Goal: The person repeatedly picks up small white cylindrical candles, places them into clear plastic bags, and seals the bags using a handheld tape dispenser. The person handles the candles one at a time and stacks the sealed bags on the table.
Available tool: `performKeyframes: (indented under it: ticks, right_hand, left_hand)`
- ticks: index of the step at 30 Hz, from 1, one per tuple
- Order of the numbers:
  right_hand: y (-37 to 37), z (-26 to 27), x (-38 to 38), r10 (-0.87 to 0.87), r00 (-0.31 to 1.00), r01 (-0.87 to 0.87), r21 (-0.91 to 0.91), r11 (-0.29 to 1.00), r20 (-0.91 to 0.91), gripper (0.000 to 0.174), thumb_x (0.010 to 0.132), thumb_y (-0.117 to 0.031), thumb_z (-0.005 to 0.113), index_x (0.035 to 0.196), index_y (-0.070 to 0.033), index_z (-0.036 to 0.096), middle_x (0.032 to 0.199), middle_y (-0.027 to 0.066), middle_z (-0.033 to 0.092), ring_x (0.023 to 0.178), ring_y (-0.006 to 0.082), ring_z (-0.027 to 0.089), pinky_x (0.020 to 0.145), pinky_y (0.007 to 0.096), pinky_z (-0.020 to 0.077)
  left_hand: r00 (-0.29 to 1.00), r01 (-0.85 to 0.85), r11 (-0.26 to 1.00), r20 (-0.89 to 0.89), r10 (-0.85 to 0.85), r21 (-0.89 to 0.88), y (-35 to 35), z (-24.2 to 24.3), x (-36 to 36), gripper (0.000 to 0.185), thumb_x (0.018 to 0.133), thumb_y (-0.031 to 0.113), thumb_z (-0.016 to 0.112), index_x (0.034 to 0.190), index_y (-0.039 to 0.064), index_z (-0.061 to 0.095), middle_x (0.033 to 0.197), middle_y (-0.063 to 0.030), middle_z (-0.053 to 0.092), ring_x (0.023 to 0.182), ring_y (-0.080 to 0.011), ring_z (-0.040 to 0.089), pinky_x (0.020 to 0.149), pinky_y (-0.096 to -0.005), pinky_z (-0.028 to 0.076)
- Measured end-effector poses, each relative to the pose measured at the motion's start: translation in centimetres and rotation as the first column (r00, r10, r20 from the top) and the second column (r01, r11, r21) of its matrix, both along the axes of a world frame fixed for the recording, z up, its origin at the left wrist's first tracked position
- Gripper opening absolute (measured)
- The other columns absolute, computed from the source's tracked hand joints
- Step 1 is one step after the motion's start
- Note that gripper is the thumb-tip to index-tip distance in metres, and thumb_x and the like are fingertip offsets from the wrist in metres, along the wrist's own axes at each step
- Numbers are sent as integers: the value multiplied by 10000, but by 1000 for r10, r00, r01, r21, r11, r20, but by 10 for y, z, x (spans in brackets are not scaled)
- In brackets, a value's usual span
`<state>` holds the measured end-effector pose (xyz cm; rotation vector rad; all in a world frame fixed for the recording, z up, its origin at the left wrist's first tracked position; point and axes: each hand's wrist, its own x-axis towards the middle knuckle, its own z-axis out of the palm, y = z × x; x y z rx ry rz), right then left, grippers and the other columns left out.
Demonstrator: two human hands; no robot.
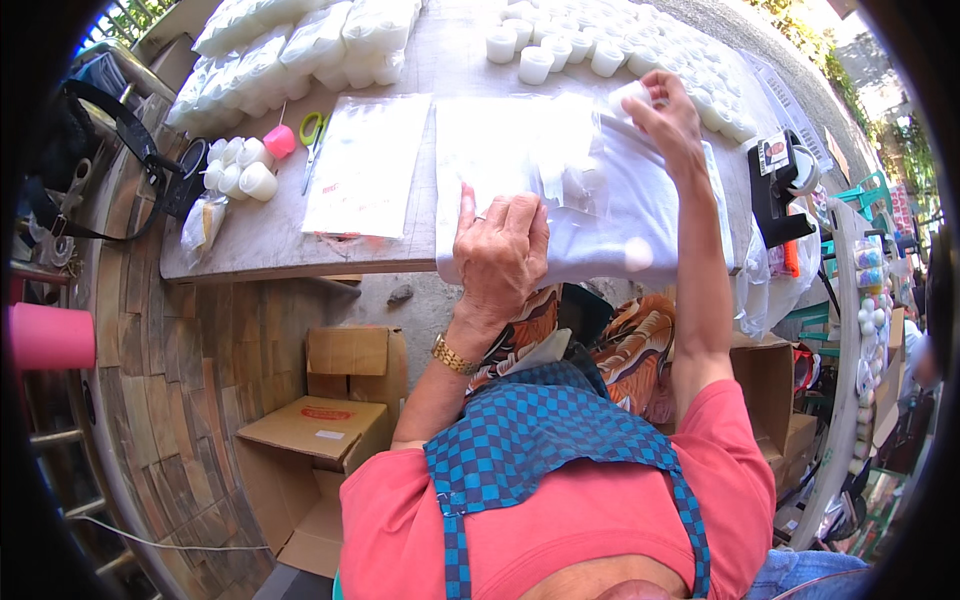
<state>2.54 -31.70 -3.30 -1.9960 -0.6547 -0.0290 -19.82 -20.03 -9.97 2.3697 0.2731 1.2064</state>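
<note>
My right hand [667,120] holds a small white cup-shaped piece [628,96], which looks like a votive candle, above the far right of a folded white cloth [637,202]. Clear plastic bags [581,180] lie on the cloth, washed out by glare. Over their near edge rests my left hand [501,244], fingers curled and one finger stretched forward; whether it grips the plastic is hidden. Rows of similar white cups [600,45] stand just beyond my right hand. A flat stack of plastic bags [367,165] with red print lies left of the cloth.
Packed cups in clear plastic [292,52] are piled at the far left of the table [247,259]. Green-handled scissors [312,142], a pink piece [280,141] and a small cup cluster [240,166] lie nearer. A black tape dispenser [776,191] stands right. Below is an open cardboard box [315,450].
</note>
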Motion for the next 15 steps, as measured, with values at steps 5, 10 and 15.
performKeyframes:
  ticks: [5, 10, 15]
  right_hand:
    - [-58, -1, -124, 434, 900, -435, 73, 898, 26, 360, 743, 8, 734, 1047, -41, 547, 1073, 94, 567, 804, 136, 608, 651, 274, 508]
    - [-27, -28, -160, 201, 879, -156, -136, 978, 433, 363, 727, 37, 732, 1036, -67, 571, 1080, 138, 549, 893, 295, 613, 688, 368, 541]
    - [-27, -40, -157, 188, 898, -194, -23, 981, 398, 362, 736, 58, 731, 1048, -70, 600, 1158, 129, 536, 963, 276, 604, 694, 376, 550]
  left_hand:
    - [1000, 26, 1000, -2, -26, 11, -3, 1, 0, 55, 871, 100, 660, 905, 71, 627, 764, -84, 640, 680, -289, 647, 1043, -570, 415]
    - [999, 38, 999, 13, -38, 12, -4, 4, 1, 54, 881, 101, 647, 904, 60, 622, 763, -110, 637, 701, -318, 645, 1013, -562, 444]
    - [999, 36, 999, 26, -36, 21, -1, 5, 0, 69, 884, 106, 647, 905, 45, 621, 761, -121, 637, 713, -332, 645, 1001, -561, 455]
